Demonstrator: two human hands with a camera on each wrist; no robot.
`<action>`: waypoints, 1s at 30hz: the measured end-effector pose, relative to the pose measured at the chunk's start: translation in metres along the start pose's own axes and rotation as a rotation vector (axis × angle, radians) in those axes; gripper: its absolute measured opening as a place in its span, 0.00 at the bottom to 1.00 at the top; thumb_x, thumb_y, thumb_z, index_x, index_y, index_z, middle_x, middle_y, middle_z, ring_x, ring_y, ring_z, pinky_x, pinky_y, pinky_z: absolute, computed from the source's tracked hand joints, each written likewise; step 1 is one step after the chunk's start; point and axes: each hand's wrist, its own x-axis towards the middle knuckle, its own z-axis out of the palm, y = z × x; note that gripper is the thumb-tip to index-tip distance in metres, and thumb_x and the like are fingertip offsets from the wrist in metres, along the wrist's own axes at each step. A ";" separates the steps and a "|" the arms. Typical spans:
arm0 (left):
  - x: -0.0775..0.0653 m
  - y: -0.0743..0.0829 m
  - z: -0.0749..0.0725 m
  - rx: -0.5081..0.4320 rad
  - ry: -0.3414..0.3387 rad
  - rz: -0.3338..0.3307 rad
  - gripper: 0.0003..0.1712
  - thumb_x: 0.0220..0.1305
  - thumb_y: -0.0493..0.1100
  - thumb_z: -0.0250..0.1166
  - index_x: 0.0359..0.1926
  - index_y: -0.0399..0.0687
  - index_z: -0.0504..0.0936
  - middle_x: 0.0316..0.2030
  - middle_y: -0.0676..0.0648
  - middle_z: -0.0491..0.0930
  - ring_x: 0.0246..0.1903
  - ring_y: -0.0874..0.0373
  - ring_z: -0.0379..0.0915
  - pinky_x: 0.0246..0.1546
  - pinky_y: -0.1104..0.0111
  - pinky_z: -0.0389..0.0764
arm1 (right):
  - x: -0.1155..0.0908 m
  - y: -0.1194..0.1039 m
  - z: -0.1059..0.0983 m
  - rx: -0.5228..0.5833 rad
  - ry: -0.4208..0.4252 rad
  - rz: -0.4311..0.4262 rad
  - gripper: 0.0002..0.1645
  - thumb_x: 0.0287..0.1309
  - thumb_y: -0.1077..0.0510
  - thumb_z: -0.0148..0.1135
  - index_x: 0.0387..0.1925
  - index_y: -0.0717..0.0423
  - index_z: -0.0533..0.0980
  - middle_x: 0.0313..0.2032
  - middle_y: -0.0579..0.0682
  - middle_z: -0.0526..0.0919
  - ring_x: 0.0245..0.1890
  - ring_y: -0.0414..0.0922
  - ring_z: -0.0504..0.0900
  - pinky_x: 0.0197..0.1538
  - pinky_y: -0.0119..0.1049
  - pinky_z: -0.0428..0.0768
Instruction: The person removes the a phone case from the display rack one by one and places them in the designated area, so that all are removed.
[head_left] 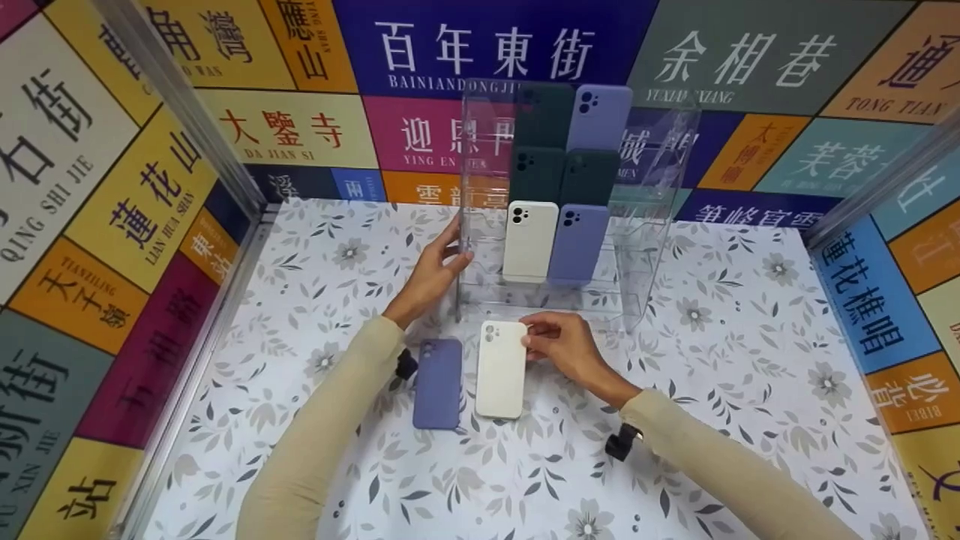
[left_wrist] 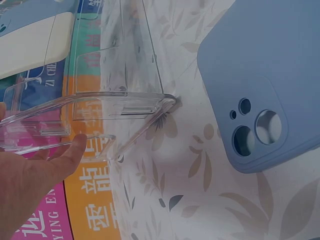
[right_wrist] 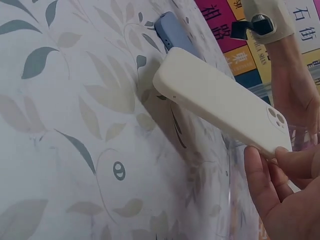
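My right hand (head_left: 566, 345) pinches a cream-white phone case (head_left: 501, 371) between thumb and fingers, at its upper right edge near the camera cutouts. In the right wrist view this case (right_wrist: 220, 100) is tilted, its lower end raised over the cloth. My left hand (head_left: 435, 274) grips the left side of a clear acrylic display stand (head_left: 645, 247); in the left wrist view its thumb lies along the clear panel (left_wrist: 95, 97). Between my forearms, a purple-blue phone case (head_left: 437, 386) lies on the table, left of the white one.
The stand holds phone cases in tiers: a white case (head_left: 530, 244) and a purple case (head_left: 579, 244) at the bottom, dark green cases (head_left: 538, 174) above, another purple case (head_left: 600, 116) on top. Floral cloth (head_left: 720, 405) covers the table. Colourful lettered panels (head_left: 292, 127) wall it in.
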 end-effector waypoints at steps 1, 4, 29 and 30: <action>0.000 0.000 0.000 -0.003 0.000 0.003 0.44 0.83 0.33 0.59 0.90 0.52 0.51 0.83 0.36 0.63 0.75 0.33 0.67 0.73 0.47 0.76 | 0.001 0.002 0.002 0.004 -0.005 0.011 0.19 0.65 0.75 0.72 0.57 0.74 0.85 0.38 0.61 0.88 0.32 0.44 0.91 0.39 0.43 0.93; 0.000 0.000 -0.001 -0.006 0.000 0.012 0.44 0.82 0.32 0.59 0.90 0.51 0.51 0.82 0.36 0.64 0.75 0.31 0.67 0.73 0.46 0.76 | 0.004 0.006 0.007 0.020 -0.019 0.038 0.19 0.64 0.75 0.72 0.57 0.75 0.85 0.37 0.59 0.89 0.31 0.43 0.91 0.39 0.44 0.93; -0.001 -0.002 0.000 -0.007 -0.003 0.025 0.45 0.82 0.31 0.59 0.90 0.53 0.50 0.82 0.37 0.65 0.76 0.34 0.67 0.73 0.49 0.77 | 0.014 0.027 0.037 -0.090 -0.056 0.110 0.17 0.67 0.73 0.69 0.56 0.74 0.86 0.38 0.60 0.91 0.28 0.43 0.91 0.36 0.37 0.92; -0.001 -0.002 0.000 -0.008 -0.004 0.025 0.45 0.82 0.31 0.59 0.90 0.52 0.50 0.82 0.36 0.64 0.76 0.33 0.67 0.73 0.49 0.77 | 0.014 0.027 0.038 -0.099 -0.053 0.105 0.16 0.67 0.74 0.69 0.55 0.74 0.86 0.38 0.60 0.91 0.27 0.43 0.91 0.35 0.37 0.92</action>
